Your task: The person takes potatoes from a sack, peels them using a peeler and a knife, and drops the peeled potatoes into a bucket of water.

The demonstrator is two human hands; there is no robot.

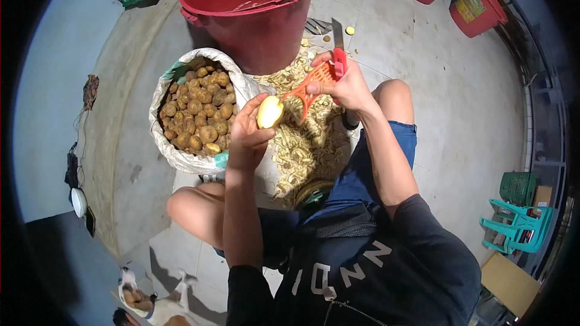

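Note:
My left hand point(246, 130) is closed around a potato point(270, 112), whose pale yellow peeled face shows towards me. Closed on an orange peeler point(311, 79), my right hand point(349, 89) also has a red-handled knife point(338, 37) in it, blade pointing away from me. The peeler's forked end is beside the potato; whether they touch, I cannot tell. Beneath both hands, a thick spread of potato peelings point(302, 157) covers the floor between my legs. Left of my left hand, a white sack point(166, 150) stands open, full of unpeeled brown potatoes point(202, 105).
A large red tub point(260, 33) stands just beyond the sack. Two smaller red buckets point(480, 9) are at the far right. A teal plastic chair point(516, 226) and a green basket point(518, 187) stand at the right. A dog point(154, 308) is on the floor at lower left.

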